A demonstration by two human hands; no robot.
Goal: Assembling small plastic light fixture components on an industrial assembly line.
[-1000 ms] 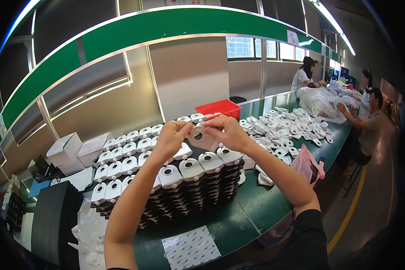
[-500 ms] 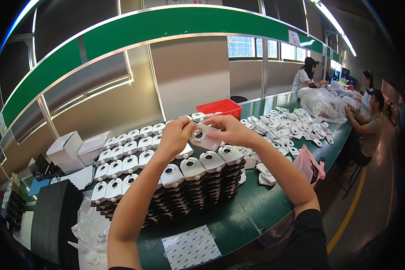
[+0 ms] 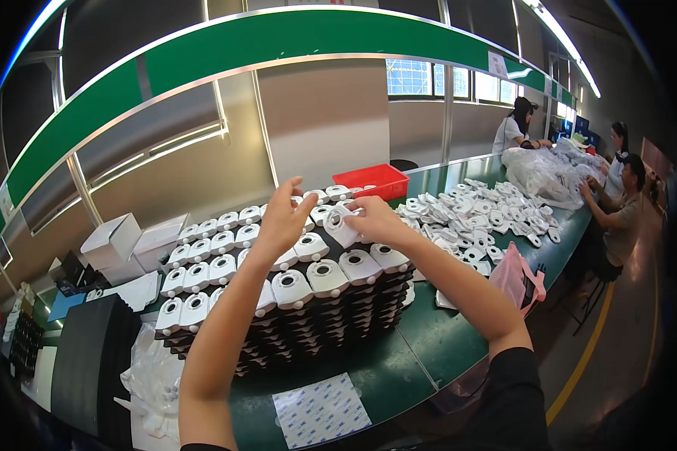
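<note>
My right hand (image 3: 377, 220) pinches a white plastic part with a round hole (image 3: 340, 230) above the back right of a tray stack. My left hand (image 3: 281, 219) is just left of that part, fingers apart and holding nothing. Below both hands stands a tall stack of black foam trays (image 3: 331, 316). Rows of similar white parts, such as the one in front (image 3: 326, 277), lie on its top layer, each with a dark-looking round hole. My forearms hide some of them.
Loose white parts (image 3: 470, 218) form a heap on the green table (image 3: 421, 342) to the right, beside a pink bag (image 3: 513, 278). A red bin (image 3: 372, 182) stands behind the stack. A printed sheet (image 3: 321, 412) lies in front; black foam sheets (image 3: 94, 368) are at left. Co-workers sit far right.
My left hand has let go of the white part and opened, its fingers lifting up and left. My right hand still holds the part, now tilted a little differently.
</note>
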